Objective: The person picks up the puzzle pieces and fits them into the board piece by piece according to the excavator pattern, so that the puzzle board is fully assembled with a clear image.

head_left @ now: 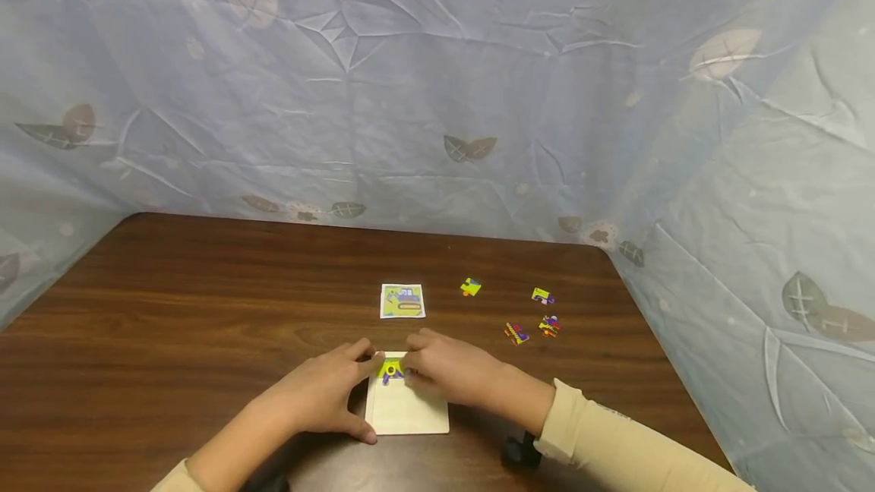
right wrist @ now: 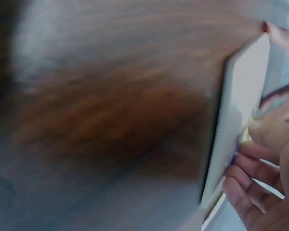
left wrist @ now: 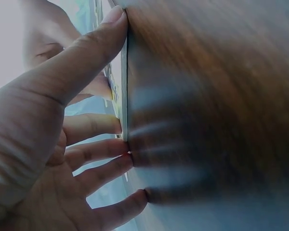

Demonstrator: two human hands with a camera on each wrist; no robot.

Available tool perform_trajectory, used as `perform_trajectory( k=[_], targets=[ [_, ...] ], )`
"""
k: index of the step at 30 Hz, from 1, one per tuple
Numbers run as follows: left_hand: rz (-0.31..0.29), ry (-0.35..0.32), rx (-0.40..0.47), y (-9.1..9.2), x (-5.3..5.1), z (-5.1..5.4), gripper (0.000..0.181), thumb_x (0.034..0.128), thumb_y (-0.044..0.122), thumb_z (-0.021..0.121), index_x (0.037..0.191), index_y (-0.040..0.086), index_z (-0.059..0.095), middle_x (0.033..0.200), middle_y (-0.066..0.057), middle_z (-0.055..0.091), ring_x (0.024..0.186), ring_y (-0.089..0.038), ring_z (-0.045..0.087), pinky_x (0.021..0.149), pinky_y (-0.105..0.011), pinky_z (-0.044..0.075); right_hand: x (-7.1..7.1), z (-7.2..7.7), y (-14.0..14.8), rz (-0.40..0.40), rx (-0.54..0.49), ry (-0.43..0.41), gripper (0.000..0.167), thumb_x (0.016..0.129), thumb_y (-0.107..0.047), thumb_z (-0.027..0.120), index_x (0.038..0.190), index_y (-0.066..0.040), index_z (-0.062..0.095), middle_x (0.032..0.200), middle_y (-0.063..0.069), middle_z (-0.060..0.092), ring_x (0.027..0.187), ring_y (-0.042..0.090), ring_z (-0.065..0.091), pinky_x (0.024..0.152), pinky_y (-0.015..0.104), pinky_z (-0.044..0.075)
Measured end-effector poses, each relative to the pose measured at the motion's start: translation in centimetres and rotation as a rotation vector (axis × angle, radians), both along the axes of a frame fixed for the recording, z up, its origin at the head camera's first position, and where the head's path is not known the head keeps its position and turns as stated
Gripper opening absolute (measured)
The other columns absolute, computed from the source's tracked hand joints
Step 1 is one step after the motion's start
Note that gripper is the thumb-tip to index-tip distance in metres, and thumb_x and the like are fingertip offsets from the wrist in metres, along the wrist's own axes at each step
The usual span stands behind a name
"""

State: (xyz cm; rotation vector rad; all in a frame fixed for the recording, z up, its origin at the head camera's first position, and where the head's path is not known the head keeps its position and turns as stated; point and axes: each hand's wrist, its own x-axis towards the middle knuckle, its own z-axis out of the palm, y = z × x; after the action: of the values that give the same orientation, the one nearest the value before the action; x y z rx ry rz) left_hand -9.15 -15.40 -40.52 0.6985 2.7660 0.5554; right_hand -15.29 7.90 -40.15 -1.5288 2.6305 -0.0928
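A pale square puzzle board (head_left: 409,412) lies near the table's front edge. Yellow-green and purple puzzle pieces (head_left: 391,370) sit along its far side. My left hand (head_left: 324,389) spans the board's left side, the thumb at the near corner and fingers spread along the far corner, touching board and table. At the far right part of the board, my right hand (head_left: 447,367) pinches a puzzle piece (right wrist: 245,134) against the surface; the fingers mostly hide it. In the left wrist view, the board's edge (left wrist: 124,82) runs beside the left thumb and fingertips.
Beyond the board lies a square picture card (head_left: 402,301) showing a purple vehicle on yellow-green. Several loose pieces lie to the right, among them a yellow-green piece (head_left: 470,286) and a striped piece (head_left: 516,333). A patterned curtain (head_left: 410,97) surrounds the wooden table (head_left: 205,287).
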Motion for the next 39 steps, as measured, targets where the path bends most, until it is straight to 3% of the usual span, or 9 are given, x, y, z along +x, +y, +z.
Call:
perform_trajectory(
  k=[4,8,16,23,29,32,39],
  targets=[
    [-0.004,-0.014,-0.002,0.0,0.1,-0.3,0.112,0.0652,0.062,0.092,0.152,0.003,0.053,0.155,-0.018,0.051,0.140,-0.047,0.053,0.098,-0.065,0.055,-0.8,0.0,0.7,0.022,-0.070,-0.119,0.024,0.105,-0.023,0.064,0.122,-0.010,0.074,0.107,-0.001,0.067,0.094,0.005,0.058,0.083,0.014,0.052],
    [-0.003,-0.014,-0.001,0.0,0.3,-0.5,0.112,0.0651,0.063,0.091,0.151,0.003,0.053,0.157,-0.019,0.050,0.142,-0.051,0.050,0.101,-0.067,0.053,-1.9,0.7,2.2,-0.021,-0.149,-0.220,0.028,0.107,-0.021,0.061,0.130,-0.010,0.072,0.123,0.001,0.071,0.108,0.009,0.066,0.093,0.021,0.057],
    [-0.011,0.021,-0.013,-0.2,0.3,-0.4,0.111,0.0662,0.062,0.092,0.152,0.004,0.053,0.152,-0.012,0.053,0.139,-0.041,0.055,0.097,-0.060,0.057,-6.4,2.4,8.1,-0.120,-0.216,-0.150,0.025,0.104,-0.014,0.064,0.125,-0.005,0.073,0.119,0.007,0.072,0.106,0.021,0.069,0.090,0.037,0.060],
    [-0.021,0.034,-0.016,-0.2,0.0,-0.4,0.109,0.0678,0.061,0.092,0.153,0.004,0.052,0.151,-0.013,0.054,0.138,-0.039,0.056,0.096,-0.059,0.058,-10.0,1.9,15.0,-0.275,-0.201,-0.136,0.027,0.102,-0.006,0.065,0.128,-0.002,0.071,0.125,0.013,0.070,0.118,0.035,0.065,0.096,0.053,0.057],
    [-0.031,0.052,-0.019,-0.2,-0.2,-0.3,0.109,0.0682,0.061,0.091,0.152,0.004,0.053,0.149,-0.012,0.055,0.136,-0.038,0.057,0.096,-0.056,0.059,-11.3,0.9,18.7,-0.341,-0.178,-0.158,0.038,0.100,0.006,0.058,0.136,-0.002,0.065,0.134,0.020,0.066,0.125,0.043,0.060,0.098,0.059,0.052],
    [-0.031,0.052,-0.017,-0.2,-0.2,-0.4,0.109,0.0677,0.062,0.091,0.152,0.004,0.053,0.149,-0.012,0.055,0.136,-0.039,0.057,0.095,-0.056,0.059,-11.7,0.3,19.7,-0.359,-0.158,-0.177,0.045,0.097,0.014,0.052,0.139,0.000,0.062,0.138,0.022,0.064,0.130,0.047,0.056,0.105,0.063,0.049],
    [-0.025,0.039,-0.018,-0.2,-0.2,-0.3,0.109,0.0677,0.062,0.091,0.152,0.004,0.053,0.151,-0.013,0.054,0.139,-0.043,0.055,0.097,-0.059,0.058,-12.6,-0.7,20.7,-0.358,-0.141,-0.188,0.043,0.097,0.013,0.054,0.139,0.004,0.060,0.138,0.027,0.062,0.129,0.048,0.058,0.105,0.063,0.050]
  ],
)
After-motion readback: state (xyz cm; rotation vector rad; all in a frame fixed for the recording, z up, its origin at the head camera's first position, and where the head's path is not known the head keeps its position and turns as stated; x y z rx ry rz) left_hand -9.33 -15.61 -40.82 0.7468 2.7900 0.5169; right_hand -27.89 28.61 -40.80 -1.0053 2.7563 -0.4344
